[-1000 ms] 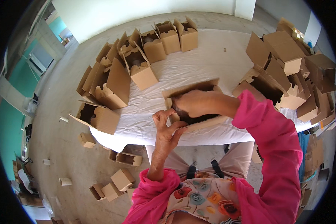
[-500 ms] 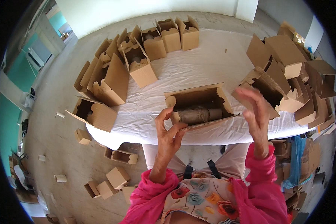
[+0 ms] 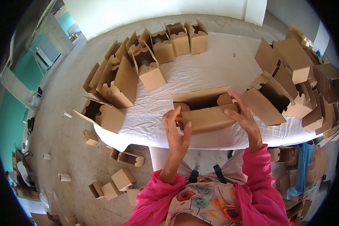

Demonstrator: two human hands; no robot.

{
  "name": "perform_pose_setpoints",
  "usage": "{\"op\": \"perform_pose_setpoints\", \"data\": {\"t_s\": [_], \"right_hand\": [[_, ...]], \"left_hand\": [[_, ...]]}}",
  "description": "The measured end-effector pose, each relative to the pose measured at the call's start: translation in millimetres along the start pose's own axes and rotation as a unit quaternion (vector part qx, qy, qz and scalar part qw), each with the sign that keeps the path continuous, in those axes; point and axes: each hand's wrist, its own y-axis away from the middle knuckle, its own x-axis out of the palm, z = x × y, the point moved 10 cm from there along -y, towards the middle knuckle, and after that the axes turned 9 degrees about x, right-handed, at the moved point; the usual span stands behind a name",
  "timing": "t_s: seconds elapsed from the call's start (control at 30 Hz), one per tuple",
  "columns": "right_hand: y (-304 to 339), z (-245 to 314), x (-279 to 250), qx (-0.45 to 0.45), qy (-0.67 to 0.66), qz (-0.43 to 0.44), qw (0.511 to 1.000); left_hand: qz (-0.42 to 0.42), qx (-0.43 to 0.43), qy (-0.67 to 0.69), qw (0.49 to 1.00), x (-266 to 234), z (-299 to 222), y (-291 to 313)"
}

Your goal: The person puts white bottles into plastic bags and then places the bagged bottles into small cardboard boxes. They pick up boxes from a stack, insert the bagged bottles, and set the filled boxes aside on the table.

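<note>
In front of me at the near edge of the cloth-covered table is an open brown cardboard box [image 3: 211, 119], its long side toward me. My left hand [image 3: 174, 130] closes on the box's left end, with the thumb on the near side. At the opposite end, my right hand [image 3: 245, 116] grips the box, thumb on the near wall and fingers over the end flap. The raised near panel hides what lies inside. Right of the box, another open cardboard box [image 3: 263, 103] leans with its dark inside showing.
White cloth [image 3: 199, 71] covers the table. Upright open boxes [image 3: 163, 51] curve along its far and left edges, some holding something. Boxes are piled [image 3: 295, 56] at the right. More boxes [image 3: 123, 179] lie on the floor, and blue plastic sheeting [image 3: 301, 171] hangs at lower right.
My right hand has come in from the right and taken hold of the box's right end. The near panel now covers the wrapped cylindrical item visible earlier. The view has shifted slightly.
</note>
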Motion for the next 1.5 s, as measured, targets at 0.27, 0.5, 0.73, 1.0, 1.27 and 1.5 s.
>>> {"op": "perform_pose_setpoints", "data": {"t_s": [0.27, 0.5, 0.73, 1.0, 1.27, 1.5], "right_hand": [[0, 15, 14, -0.069, -0.098, 0.075, 0.990], [18, 28, 26, -0.065, -0.030, 0.140, 0.988], [35, 16, 25, -0.133, 0.132, 0.103, 0.977], [30, 35, 57, -0.191, 0.146, 0.080, 0.967], [-21, 98, 170, -0.227, 0.132, 0.195, 0.945], [-89, 77, 228, -0.239, 0.099, 0.289, 0.922]], "left_hand": [[0.053, 0.059, -0.078, 0.994, 17, -4, -10], [0.086, 0.109, -0.017, 0.990, 19, 22, -9], [0.201, 0.073, 0.089, 0.973, 22, 21, -13], [0.258, 0.023, 0.003, 0.966, -24, 23, -15], [-0.078, 0.020, -0.265, 0.961, -124, 18, 12], [-0.072, 0.046, -0.411, 0.908, -139, 31, 18]]}}
